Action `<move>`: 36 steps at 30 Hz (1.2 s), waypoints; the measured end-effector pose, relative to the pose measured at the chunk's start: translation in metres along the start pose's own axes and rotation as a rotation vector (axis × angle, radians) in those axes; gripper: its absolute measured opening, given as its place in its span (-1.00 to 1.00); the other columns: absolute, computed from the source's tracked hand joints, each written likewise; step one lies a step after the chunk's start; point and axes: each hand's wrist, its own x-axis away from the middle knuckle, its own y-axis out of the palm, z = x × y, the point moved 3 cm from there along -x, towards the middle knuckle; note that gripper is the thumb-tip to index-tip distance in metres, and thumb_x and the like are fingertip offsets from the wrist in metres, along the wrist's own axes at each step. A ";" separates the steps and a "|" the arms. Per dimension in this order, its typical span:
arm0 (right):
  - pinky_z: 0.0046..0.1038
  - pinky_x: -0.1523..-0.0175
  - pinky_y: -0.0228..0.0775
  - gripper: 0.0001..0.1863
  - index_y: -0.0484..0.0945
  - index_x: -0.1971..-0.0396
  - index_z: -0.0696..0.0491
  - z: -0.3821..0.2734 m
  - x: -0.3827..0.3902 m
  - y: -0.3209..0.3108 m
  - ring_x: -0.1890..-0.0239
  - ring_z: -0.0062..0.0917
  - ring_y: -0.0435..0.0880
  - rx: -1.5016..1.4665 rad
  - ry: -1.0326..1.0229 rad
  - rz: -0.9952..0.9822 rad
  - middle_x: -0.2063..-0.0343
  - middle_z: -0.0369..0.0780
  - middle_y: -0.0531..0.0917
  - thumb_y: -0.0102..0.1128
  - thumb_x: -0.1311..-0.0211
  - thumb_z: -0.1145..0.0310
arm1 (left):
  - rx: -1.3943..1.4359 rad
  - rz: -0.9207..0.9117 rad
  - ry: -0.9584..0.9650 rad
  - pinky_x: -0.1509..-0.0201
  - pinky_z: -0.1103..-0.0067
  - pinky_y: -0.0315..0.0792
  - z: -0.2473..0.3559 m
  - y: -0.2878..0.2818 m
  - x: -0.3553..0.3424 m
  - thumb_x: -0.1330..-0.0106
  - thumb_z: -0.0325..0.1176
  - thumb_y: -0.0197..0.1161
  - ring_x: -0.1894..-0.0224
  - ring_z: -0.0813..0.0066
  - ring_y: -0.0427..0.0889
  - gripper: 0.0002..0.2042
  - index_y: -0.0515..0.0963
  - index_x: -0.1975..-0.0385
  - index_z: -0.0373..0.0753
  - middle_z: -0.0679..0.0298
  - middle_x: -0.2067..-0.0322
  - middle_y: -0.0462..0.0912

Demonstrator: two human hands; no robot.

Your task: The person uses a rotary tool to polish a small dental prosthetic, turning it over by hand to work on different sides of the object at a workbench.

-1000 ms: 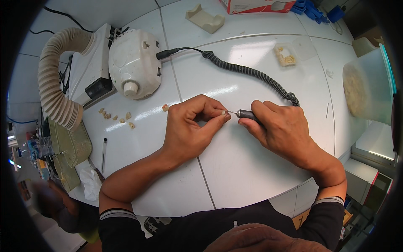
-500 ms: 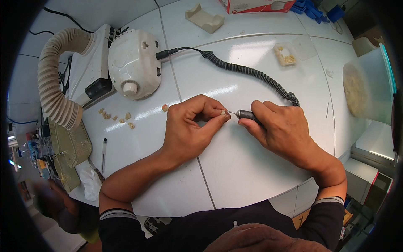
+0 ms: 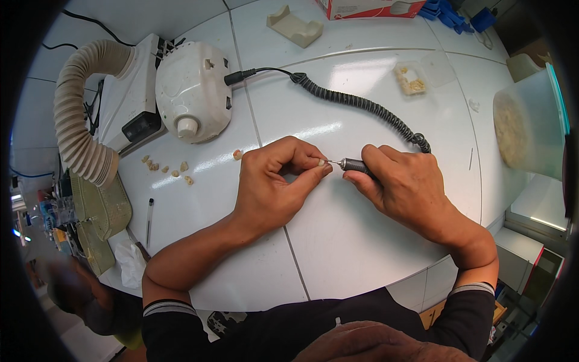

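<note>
One small whitish piece (image 3: 321, 161), left grip (image 3: 271, 181) pinching it, right grip (image 3: 403, 184) clamped round a dark, silver-nosed handpiece (image 3: 357, 165)

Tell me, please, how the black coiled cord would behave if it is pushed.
The cord would likely flex and spring back, since it curves in tight loops. A strong push may tug the white machine, where its plug sits. The right hand might feel it too, as the cord runs close to it.
</note>
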 end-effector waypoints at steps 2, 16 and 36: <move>-0.29 0.61 0.41 -0.52 0.55 0.39 0.04 0.000 -0.001 0.000 0.70 -0.34 0.62 -0.003 0.001 -0.003 0.61 -0.24 0.63 0.41 -0.52 -0.07 | 0.001 0.001 0.003 0.07 0.59 0.71 0.000 0.000 0.000 -0.40 -0.61 0.52 0.19 0.54 0.82 -0.87 0.65 0.33 -0.40 0.08 0.19 0.84; -0.30 0.63 0.39 -0.51 0.55 0.41 0.03 0.000 0.000 -0.001 0.72 -0.36 0.59 -0.002 -0.002 -0.011 0.63 -0.26 0.61 0.41 -0.52 -0.08 | 0.006 0.002 0.000 0.07 0.60 0.71 0.002 0.000 -0.001 -0.39 -0.62 0.52 0.19 0.55 0.82 -0.86 0.64 0.33 -0.40 0.09 0.19 0.84; -0.27 0.61 0.40 -0.50 0.54 0.40 0.04 0.000 0.000 -0.001 0.71 -0.33 0.60 -0.003 0.005 -0.009 0.62 -0.25 0.61 0.39 -0.53 -0.10 | 0.012 0.002 -0.034 0.04 0.58 0.71 0.003 0.000 -0.002 -0.39 -0.61 0.53 0.16 0.53 0.82 -0.85 0.67 0.39 -0.36 0.08 0.19 0.85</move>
